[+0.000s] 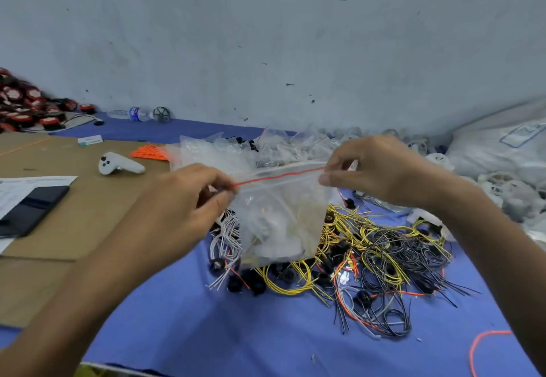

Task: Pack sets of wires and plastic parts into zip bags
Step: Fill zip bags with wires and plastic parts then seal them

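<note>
Head view: left grip (189,196) and right grip (375,170) each pinch a top corner of the clear red-lined plastic zip bag (280,217), held above tangled yellow and black wires (384,246) on the blue counter (206,332).

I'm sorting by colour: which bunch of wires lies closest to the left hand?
The white wires, just under the left hand pinching the zip bag, at the heap's left edge; the yellow wires and black wires spread further right.

Between your left hand (183,199) and right hand (375,170) hangs the zip bag (280,217), over the wires (369,252) on the tabletop (192,317). Spare bags (224,152) lie behind, cardboard (88,214) with a phone (32,208) left, plastic parts (508,187) right.
</note>
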`<state>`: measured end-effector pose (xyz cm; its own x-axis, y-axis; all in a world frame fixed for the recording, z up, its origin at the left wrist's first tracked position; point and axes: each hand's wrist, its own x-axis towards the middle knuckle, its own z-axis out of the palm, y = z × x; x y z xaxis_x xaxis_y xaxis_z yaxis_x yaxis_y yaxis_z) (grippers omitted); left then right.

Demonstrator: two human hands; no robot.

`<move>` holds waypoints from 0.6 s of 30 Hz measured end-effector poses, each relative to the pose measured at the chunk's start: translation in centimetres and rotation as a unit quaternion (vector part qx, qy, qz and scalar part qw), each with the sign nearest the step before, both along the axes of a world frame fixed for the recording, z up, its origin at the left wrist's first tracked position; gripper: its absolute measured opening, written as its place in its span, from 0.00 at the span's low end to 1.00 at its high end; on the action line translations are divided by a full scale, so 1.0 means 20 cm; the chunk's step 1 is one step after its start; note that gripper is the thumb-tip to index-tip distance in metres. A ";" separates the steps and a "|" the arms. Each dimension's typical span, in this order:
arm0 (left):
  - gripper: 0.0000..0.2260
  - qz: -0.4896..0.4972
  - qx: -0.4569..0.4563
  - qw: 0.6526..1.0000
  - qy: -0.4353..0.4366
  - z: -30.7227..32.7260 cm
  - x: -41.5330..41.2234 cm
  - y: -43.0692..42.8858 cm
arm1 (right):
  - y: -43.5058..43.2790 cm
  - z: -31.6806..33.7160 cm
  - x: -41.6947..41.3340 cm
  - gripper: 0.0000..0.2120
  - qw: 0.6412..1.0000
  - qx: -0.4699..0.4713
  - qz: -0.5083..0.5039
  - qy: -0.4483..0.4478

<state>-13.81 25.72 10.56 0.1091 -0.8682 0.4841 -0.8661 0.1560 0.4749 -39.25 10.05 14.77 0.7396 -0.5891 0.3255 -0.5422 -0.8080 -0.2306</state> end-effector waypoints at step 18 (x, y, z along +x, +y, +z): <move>0.07 -0.085 0.045 0.977 0.188 -0.18 -0.07 -0.32 | -0.08 -0.08 -0.19 0.13 0.990 0.060 -0.078 0.100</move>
